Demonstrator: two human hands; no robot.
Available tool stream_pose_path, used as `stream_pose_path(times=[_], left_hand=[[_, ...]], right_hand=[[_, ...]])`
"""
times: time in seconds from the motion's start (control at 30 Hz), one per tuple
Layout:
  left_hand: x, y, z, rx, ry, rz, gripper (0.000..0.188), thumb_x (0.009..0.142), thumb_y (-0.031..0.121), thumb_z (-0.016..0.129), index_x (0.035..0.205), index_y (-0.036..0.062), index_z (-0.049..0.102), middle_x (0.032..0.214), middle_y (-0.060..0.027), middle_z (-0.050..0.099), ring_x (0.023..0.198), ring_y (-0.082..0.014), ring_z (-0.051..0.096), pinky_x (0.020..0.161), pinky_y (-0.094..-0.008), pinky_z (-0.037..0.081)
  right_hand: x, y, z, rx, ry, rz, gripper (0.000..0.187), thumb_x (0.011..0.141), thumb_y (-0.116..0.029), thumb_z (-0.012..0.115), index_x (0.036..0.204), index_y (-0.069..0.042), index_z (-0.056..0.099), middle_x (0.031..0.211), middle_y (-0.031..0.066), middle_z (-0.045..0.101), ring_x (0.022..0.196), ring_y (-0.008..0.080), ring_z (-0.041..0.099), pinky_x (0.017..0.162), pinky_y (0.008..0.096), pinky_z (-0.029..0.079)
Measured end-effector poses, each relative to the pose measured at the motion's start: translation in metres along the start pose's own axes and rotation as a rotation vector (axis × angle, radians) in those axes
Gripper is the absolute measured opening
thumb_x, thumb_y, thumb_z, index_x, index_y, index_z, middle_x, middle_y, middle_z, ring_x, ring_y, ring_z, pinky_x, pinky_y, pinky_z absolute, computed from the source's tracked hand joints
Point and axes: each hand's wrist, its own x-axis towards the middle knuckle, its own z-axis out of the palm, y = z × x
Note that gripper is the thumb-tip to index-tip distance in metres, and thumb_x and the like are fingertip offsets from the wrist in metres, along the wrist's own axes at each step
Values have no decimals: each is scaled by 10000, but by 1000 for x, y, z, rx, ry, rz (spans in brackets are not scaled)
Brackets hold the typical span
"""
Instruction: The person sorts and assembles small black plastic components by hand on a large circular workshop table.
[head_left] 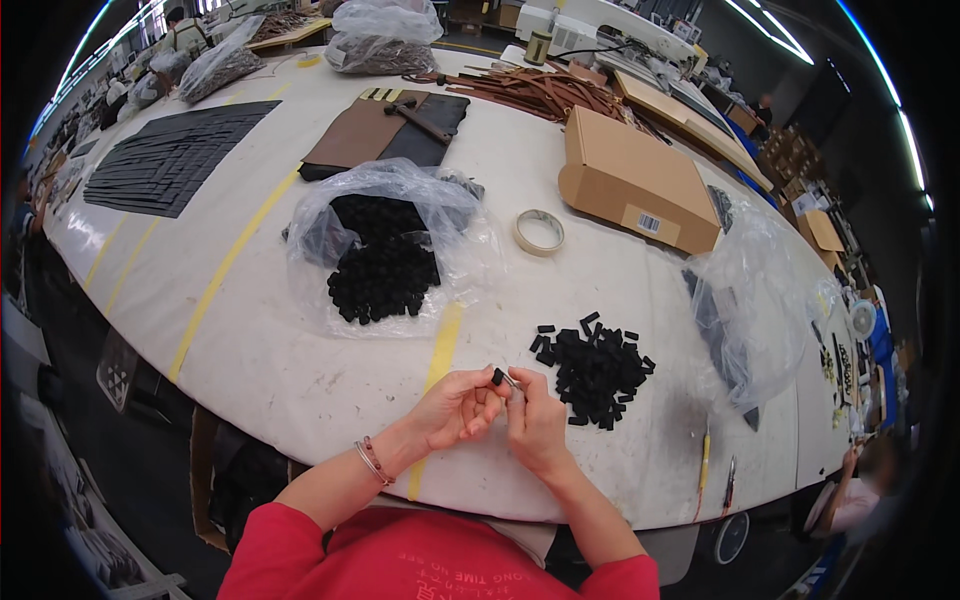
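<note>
My left hand [452,410] pinches a small black piece [497,377] between thumb and fingertips, just above the near part of the table. Close beside it, my right hand [538,425] is closed round a thin metallic tool [511,381] that points at the piece; its kind is mostly hidden by my fingers. To the right of my hands lies a loose pile of short black pieces [602,375]. Beyond my left hand, a clear plastic bag [460,225] lies with its mouth open, and many black pieces [380,275] spill from it.
A tape roll [539,232] and a cardboard box [640,180] lie farther back. Dark strips [180,155], brown panels [365,135] and brown straps [550,95] cover the far side. At right are a plastic bag [755,310], a yellow pen-like tool [705,460] and a seated person [850,495].
</note>
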Motion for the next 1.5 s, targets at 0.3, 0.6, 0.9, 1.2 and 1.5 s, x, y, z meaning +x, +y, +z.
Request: stream_pose_path(times=[0.3, 0.6, 0.9, 1.2, 1.5], left_hand=[[-6, 10, 10, 108, 284, 286, 225, 841, 243, 491, 751, 38, 509, 554, -49, 529, 361, -107, 442, 329, -215, 335], [-2, 28, 6, 196, 430, 516, 389, 876, 344, 429, 1055, 0, 456, 772, -100, 555, 480, -113, 495, 429, -231, 386], [2, 16, 2, 474, 429, 363, 182, 840, 167, 508, 863, -8, 552, 647, -56, 560, 421, -70, 487, 364, -179, 372], [5, 11, -11, 66, 197, 112, 149, 831, 161, 515, 849, 15, 537, 673, -50, 566, 428, -73, 460, 355, -186, 344], [5, 0, -3, 46, 252, 195, 120, 833, 153, 500, 873, 41, 516, 611, -13, 498, 400, -79, 427, 340, -193, 273]], right_hand=[[22, 6, -22, 727, -496, 601, 157, 814, -134, 525, 913, -13, 512, 576, -4, 521, 527, 59, 481, 457, 203, 371], [95, 74, -37, -470, -454, 246, 166, 694, -123, 539, 836, -44, 575, 730, 141, 605, 722, 306, 572, 668, 370, 445], [86, 35, -38, -255, -566, 97, 149, 672, -117, 536, 781, -15, 539, 636, 145, 575, 620, 301, 565, 584, 359, 447], [33, 2, -13, 266, -175, 203, 127, 710, -33, 577, 827, -4, 536, 542, -5, 494, 468, 54, 442, 442, 196, 344], [20, -1, 6, 408, -151, 372, 112, 743, -57, 568, 811, 32, 571, 554, -25, 469, 505, 21, 370, 444, 188, 302]])
